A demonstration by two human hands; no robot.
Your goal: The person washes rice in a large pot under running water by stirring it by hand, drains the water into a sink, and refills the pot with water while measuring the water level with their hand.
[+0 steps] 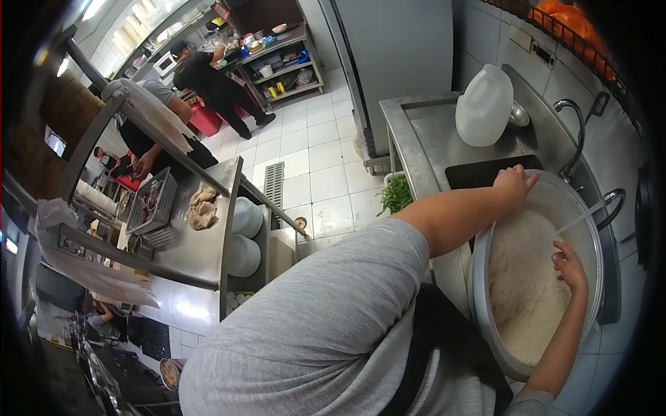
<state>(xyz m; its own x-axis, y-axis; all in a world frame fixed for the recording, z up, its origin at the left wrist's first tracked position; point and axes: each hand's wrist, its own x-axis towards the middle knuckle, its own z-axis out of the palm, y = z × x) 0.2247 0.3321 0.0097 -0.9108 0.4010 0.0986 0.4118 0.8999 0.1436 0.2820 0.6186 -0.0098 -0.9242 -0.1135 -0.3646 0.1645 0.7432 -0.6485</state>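
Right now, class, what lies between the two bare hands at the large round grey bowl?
In the head view, cloudy white water over rice fills the large round grey bowl between the left hand and right hand; a thin stream of water crosses there.

We see a large round bowl (pixel 485 291), pale grey with a smooth rim, resting in the steel sink at the right, tipped slightly toward us. It holds a mass of white rice (pixel 524 291) in cloudy water, the grains heaped across the bottom and up the near wall, their surface rough and uneven. A thin stream of water (pixel 579 216) from the tap falls at a slant into the bowl's far side, just above the rice.
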